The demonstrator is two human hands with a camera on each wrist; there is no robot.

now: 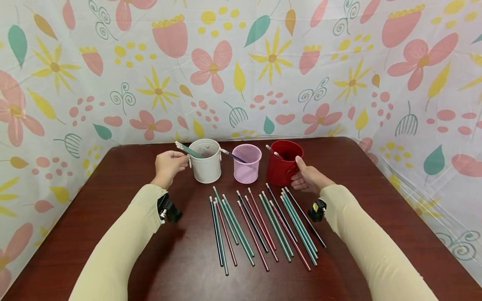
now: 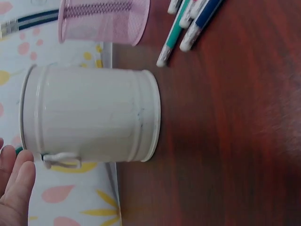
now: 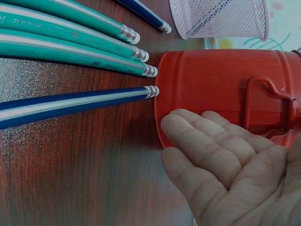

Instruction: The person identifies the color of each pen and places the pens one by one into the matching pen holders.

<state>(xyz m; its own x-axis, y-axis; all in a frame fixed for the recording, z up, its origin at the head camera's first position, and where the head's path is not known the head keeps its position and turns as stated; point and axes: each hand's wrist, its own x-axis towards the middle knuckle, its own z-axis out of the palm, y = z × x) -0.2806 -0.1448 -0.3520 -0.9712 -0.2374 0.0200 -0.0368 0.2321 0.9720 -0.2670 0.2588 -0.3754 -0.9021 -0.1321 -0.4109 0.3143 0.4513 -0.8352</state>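
A white bucket (image 1: 206, 167) holds green pencils (image 1: 188, 149) leaning over its left rim. My left hand (image 1: 168, 167) is at that bucket's left handle, fingers loosely bent; whether it touches is unclear. In the left wrist view its fingers (image 2: 19, 176) lie beside the bucket's rim. At the right, my right hand (image 1: 309, 176) rests against the red bucket (image 1: 278, 167), thumb near the rim and fingers extended along the side, as the right wrist view also shows (image 3: 225, 155). Two red pencils (image 1: 274, 152) lean inside the red bucket.
Between the buckets stands a pink mesh cup (image 1: 246, 169) with dark blue pencils (image 1: 233, 155) in it. Several green, red and blue pencils (image 1: 260, 225) lie on the brown table (image 1: 180, 267) in front of the containers. A floral cloth (image 1: 241, 71) hangs behind.
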